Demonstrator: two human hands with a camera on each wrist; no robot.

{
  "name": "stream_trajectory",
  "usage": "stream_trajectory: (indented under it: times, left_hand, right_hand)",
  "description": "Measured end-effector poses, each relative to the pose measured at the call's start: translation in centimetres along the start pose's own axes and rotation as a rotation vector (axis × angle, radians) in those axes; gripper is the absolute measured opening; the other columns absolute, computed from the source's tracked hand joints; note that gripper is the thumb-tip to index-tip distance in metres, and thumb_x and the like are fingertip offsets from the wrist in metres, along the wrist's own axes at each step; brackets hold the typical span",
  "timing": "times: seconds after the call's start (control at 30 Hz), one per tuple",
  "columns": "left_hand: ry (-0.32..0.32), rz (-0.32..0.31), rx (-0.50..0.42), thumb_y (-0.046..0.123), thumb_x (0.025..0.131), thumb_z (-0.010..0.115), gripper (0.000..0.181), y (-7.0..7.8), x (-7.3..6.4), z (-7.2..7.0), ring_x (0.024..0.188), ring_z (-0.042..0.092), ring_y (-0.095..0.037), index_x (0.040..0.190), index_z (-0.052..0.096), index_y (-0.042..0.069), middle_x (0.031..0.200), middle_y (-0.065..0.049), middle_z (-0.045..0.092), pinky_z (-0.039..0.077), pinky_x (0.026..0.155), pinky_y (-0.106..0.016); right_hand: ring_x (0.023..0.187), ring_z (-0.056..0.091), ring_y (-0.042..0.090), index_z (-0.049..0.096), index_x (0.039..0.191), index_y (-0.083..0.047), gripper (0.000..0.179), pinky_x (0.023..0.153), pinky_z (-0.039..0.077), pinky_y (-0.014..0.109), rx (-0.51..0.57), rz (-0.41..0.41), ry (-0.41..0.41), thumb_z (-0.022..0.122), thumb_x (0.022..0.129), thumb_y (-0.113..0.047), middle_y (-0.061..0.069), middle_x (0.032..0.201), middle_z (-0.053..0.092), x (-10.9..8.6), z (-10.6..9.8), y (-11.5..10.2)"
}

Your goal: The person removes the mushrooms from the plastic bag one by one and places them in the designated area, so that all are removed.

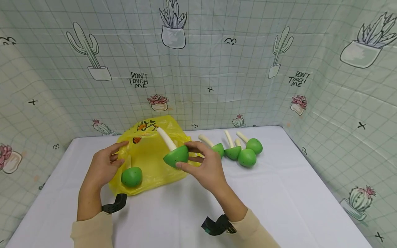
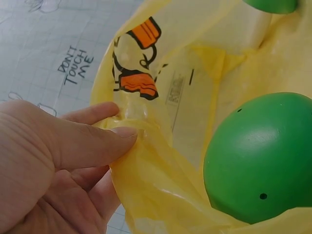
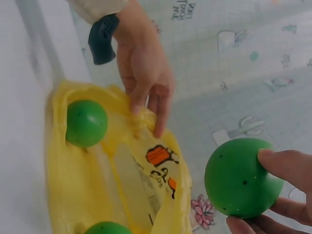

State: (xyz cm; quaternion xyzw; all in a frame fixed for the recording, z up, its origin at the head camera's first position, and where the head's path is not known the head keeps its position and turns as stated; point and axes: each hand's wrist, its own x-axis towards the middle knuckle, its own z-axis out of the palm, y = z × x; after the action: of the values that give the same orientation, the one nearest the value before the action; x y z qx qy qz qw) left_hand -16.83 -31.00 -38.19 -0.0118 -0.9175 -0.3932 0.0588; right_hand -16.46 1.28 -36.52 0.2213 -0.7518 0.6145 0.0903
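A yellow plastic bag point(image 1: 155, 174) lies on its side with its mouth toward me. My left hand point(image 1: 103, 167) pinches the bag's left rim between thumb and fingers, as the left wrist view shows. Just inside the mouth lies a green-capped toy mushroom point(image 1: 131, 177), its cap speckled with dark dots. My right hand point(image 1: 206, 170) grips another toy mushroom point(image 1: 176, 156) by its green cap, in front of the bag's mouth, white stem pointing up and left. At the bottom of the right wrist view, part of one more green cap point(image 3: 107, 228) shows within the bag.
Several more green toy mushrooms point(image 1: 247, 158) with white stems lie in a cluster right of the bag. They rest on a white-covered table point(image 1: 273, 203). A cactus-print cloth point(image 1: 211, 62) hangs behind and along both sides.
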Motion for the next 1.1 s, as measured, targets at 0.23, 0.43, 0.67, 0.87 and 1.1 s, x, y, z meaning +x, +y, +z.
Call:
stream_trajectory:
  times: [0.23, 0.43, 0.67, 0.87, 1.1]
  left_hand:
    - [0.004, -0.002, 0.005, -0.011, 0.098, 0.061, 0.061, 0.1, -0.2, -0.1, 0.132, 0.055, -0.053, 0.156, 0.049, 0.003, 0.158, -0.034, 0.041, 0.055, 0.100, -0.056]
    - [-0.001, -0.002, -0.005, -0.012, 0.098, 0.062, 0.062, 0.2, -0.1, -0.1, 0.132, 0.055, -0.053, 0.157, 0.048, 0.003, 0.158, -0.034, 0.040, 0.055, 0.099, -0.055]
    - [-0.006, -0.015, -0.006, -0.012, 0.098, 0.062, 0.062, 0.2, 0.0, -0.1, 0.133, 0.054, -0.054, 0.157, 0.048, 0.003, 0.159, -0.033, 0.039, 0.054, 0.100, -0.055]
    - [0.002, -0.012, -0.006, -0.013, 0.098, 0.062, 0.062, 0.2, 0.0, 0.0, 0.132, 0.055, -0.053, 0.156, 0.049, 0.003, 0.159, -0.032, 0.040, 0.054, 0.100, -0.053]
    - [0.007, -0.016, -0.005, -0.013, 0.097, 0.063, 0.063, 0.1, 0.0, 0.1, 0.132, 0.055, -0.053, 0.156, 0.049, 0.003, 0.159, -0.032, 0.040, 0.054, 0.100, -0.055]
  right_hand:
    - [0.118, 0.068, 0.027, 0.068, 0.132, 0.001, 0.058, 0.091, 0.062, 0.032, -0.027, 0.005, 0.060, 0.092, 0.079, -0.002, 0.012, 0.131, 0.070, 0.4, -1.7, 1.3]
    - [0.119, 0.068, 0.026, 0.069, 0.134, -0.004, 0.059, 0.095, 0.062, 0.036, -0.040, 0.041, 0.086, 0.092, 0.080, -0.006, 0.009, 0.132, 0.070, 0.5, -3.1, 2.7]
    - [0.117, 0.070, 0.031, 0.067, 0.134, 0.000, 0.059, 0.093, 0.062, 0.043, -0.067, 0.089, 0.110, 0.092, 0.080, -0.006, 0.015, 0.131, 0.070, 0.5, -4.2, 4.0]
    - [0.116, 0.071, 0.036, 0.065, 0.135, 0.003, 0.059, 0.089, 0.063, 0.035, -0.085, 0.132, 0.123, 0.090, 0.082, -0.004, 0.020, 0.129, 0.069, 0.6, -5.0, 5.2]
    - [0.119, 0.069, 0.032, 0.066, 0.133, 0.004, 0.058, 0.089, 0.062, 0.030, -0.131, 0.187, 0.146, 0.091, 0.081, -0.004, 0.018, 0.130, 0.070, 0.5, -5.7, 6.2]
